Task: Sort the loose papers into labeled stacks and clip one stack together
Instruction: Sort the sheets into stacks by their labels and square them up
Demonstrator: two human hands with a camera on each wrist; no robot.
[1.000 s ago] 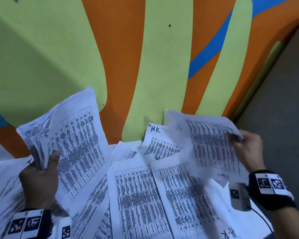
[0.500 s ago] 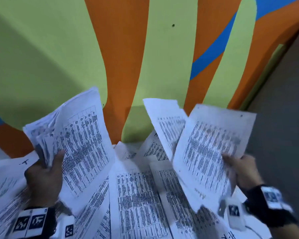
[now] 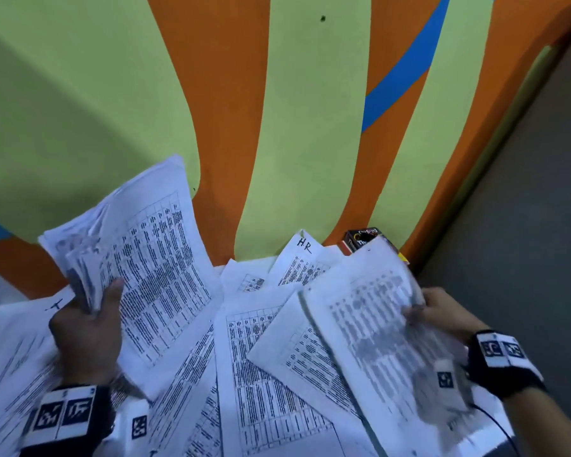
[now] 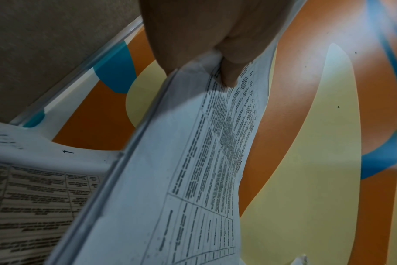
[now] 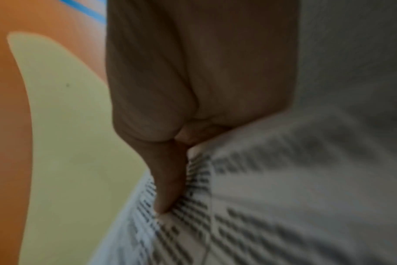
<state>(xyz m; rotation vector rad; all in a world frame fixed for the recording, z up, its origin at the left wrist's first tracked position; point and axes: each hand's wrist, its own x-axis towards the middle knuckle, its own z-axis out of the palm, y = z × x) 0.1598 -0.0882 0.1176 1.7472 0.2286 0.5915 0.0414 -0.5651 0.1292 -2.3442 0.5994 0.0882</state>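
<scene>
White printed sheets with tables lie overlapping across the table [image 3: 264,374]. My left hand [image 3: 89,328] grips a thick bundle of sheets [image 3: 139,258], raised and tilted toward the wall; in the left wrist view the thumb [image 4: 229,71] presses on the bundle [image 4: 193,170]. My right hand [image 3: 439,311] pinches a single blurred sheet [image 3: 376,328] by its right edge, low over the pile at the right. The right wrist view shows the thumb [image 5: 168,179] on that sheet [image 5: 283,197]. A sheet marked "H.R" [image 3: 305,255] lies at the back.
A wall [image 3: 277,110] painted orange, green and blue stands right behind the table. A small dark box [image 3: 363,240] sits at the back right against the wall. Grey floor [image 3: 524,225] lies to the right. A sheet with a hand-drawn mark [image 3: 55,305] lies at the far left.
My right hand has brought its sheet down from an upright position to low over the pile at the right, uncovering the "H.R" sheet. The left hand still holds its bundle up.
</scene>
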